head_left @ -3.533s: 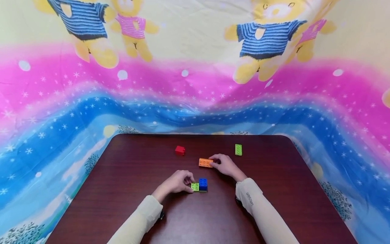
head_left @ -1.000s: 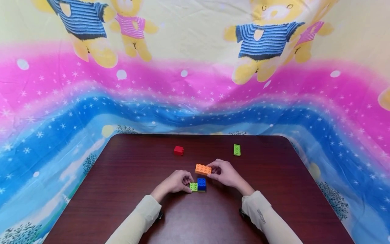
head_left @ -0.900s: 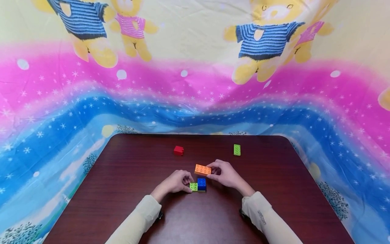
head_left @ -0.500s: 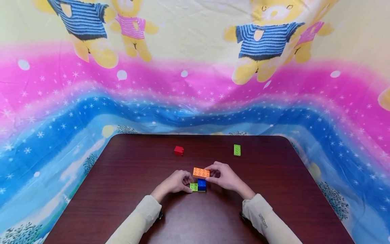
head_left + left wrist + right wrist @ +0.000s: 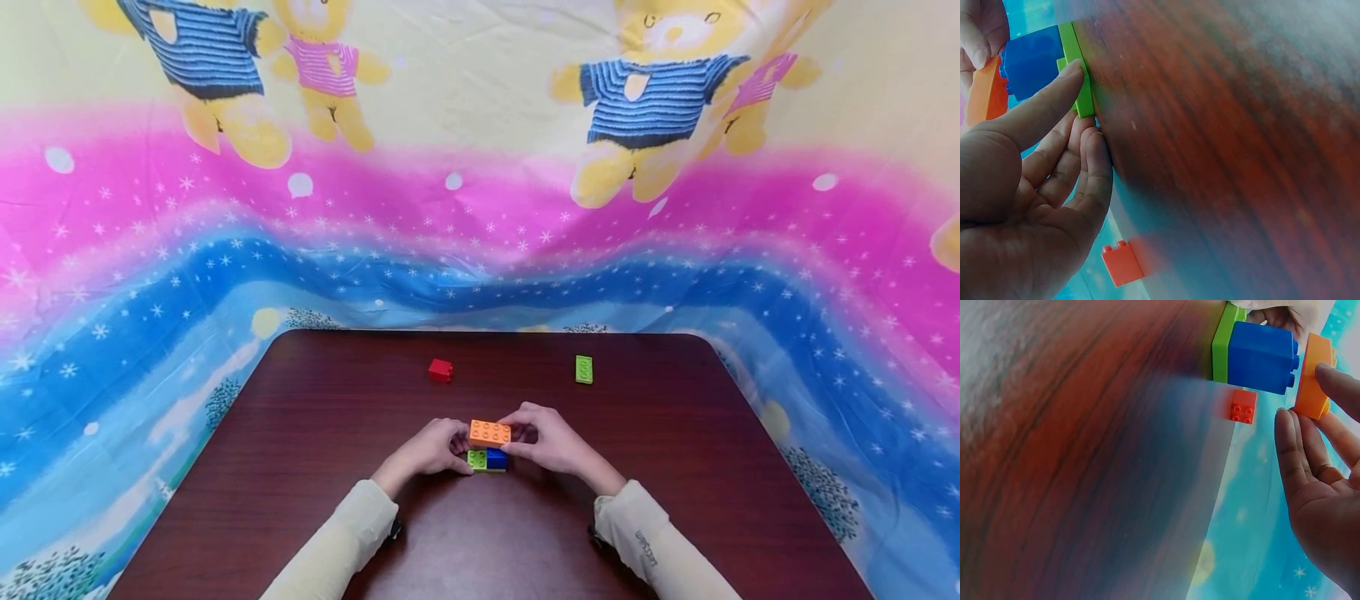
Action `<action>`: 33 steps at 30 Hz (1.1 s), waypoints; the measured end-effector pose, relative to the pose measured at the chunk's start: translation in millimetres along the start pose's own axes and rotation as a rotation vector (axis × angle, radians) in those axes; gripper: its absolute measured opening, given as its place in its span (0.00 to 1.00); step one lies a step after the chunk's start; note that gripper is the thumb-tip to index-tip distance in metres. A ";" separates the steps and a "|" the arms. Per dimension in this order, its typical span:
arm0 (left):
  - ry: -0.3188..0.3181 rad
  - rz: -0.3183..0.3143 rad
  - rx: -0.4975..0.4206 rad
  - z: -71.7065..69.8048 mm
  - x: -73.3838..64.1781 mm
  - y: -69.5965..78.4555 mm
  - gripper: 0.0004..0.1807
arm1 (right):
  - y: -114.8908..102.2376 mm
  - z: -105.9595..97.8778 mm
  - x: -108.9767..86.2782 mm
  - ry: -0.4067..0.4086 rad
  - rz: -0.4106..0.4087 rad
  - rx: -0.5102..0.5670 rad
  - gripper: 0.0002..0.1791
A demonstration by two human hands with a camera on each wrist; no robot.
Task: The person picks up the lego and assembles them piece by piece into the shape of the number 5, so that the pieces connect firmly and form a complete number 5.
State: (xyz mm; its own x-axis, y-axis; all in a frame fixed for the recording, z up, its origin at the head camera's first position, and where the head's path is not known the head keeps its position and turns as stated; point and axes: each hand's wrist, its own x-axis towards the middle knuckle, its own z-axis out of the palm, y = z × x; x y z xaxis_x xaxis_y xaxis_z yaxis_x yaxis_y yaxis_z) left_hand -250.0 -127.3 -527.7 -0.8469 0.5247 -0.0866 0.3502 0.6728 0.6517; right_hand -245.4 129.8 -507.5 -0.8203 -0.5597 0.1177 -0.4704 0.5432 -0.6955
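Note:
My left hand (image 5: pixel 429 447) pinches the left end of a flat lime-green building brick (image 5: pixel 477 460) lying on the table. A blue brick (image 5: pixel 1261 357) is seated on the right half of that green one. Between the thumb and fingers of my right hand (image 5: pixel 553 442) is a flat orange brick (image 5: pixel 491 432), studs up. In the right wrist view a narrow gap shows between the orange brick and the blue brick's studs (image 5: pixel 1294 362). From the head view the orange brick covers most of the blue brick's top.
A red brick (image 5: pixel 441 371) lies on its side toward the table's back edge, studs facing right. Farther right is a second flat green brick (image 5: pixel 584 369). The dark wooden table (image 5: pixel 315 400) ends at a patterned cloth (image 5: pixel 480 208) hanging behind it.
My right hand has brought the orange brick from behind, toward me and slightly left, over the blue brick. My left hand keeps its grip on the green brick.

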 end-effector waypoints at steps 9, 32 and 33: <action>0.003 -0.005 -0.003 1.1 0.7 -1.2 0.20 | -1.9 2.2 0.9 -0.027 -0.002 -0.013 0.19; -0.002 0.004 0.014 0.1 1.3 -1.1 0.18 | 1.0 3.4 1.9 -0.051 -0.008 -0.002 0.19; -0.001 0.006 0.015 0.2 1.3 -1.2 0.18 | 1.3 3.5 2.1 -0.053 -0.007 -0.003 0.19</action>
State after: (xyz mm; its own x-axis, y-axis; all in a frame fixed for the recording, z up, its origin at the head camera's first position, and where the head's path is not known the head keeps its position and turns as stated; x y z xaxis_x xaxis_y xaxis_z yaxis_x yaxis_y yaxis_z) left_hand -251.5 -127.3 -528.8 -0.8442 0.5295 -0.0837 0.3612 0.6772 0.6410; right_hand -246.6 127.2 -510.6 -0.7987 -0.5957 0.0846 -0.4769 0.5411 -0.6926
